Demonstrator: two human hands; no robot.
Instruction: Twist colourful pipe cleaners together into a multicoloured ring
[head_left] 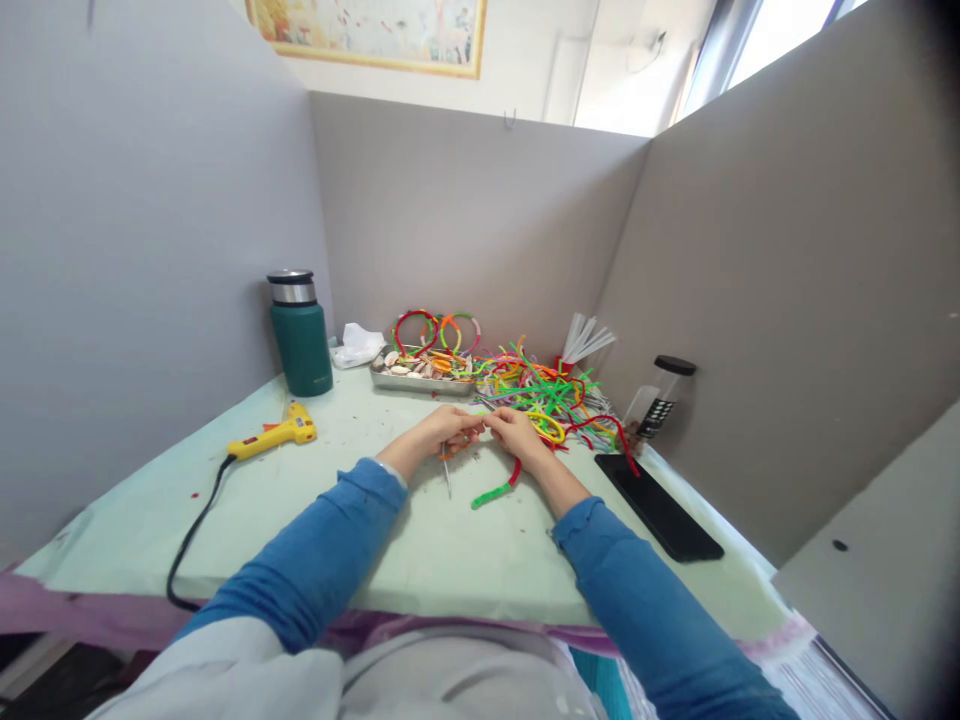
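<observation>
My left hand point(454, 430) and my right hand point(514, 435) meet fingertip to fingertip above the middle of the table. Both are closed in a pinch. What lies between the fingertips is too small to make out. Below my left hand a thin grey pointed piece point(448, 478) sticks down, with a bit of orange at its top; I cannot tell its kind. A red and green pipe cleaner point(491, 495) shows under my right wrist, its upper end hidden by the hand. Just beyond my hands spreads a tangled heap of coloured pipe cleaners point(547, 385).
A metal tray point(420, 384) of shells stands at the back, with pipe-cleaner rings point(415, 333) above it. Left are a yellow glue gun point(274, 435) and a green flask point(301, 345). Right are glue sticks point(589, 340), a bottle point(664, 395) and a black phone point(664, 510). Partitions enclose the table.
</observation>
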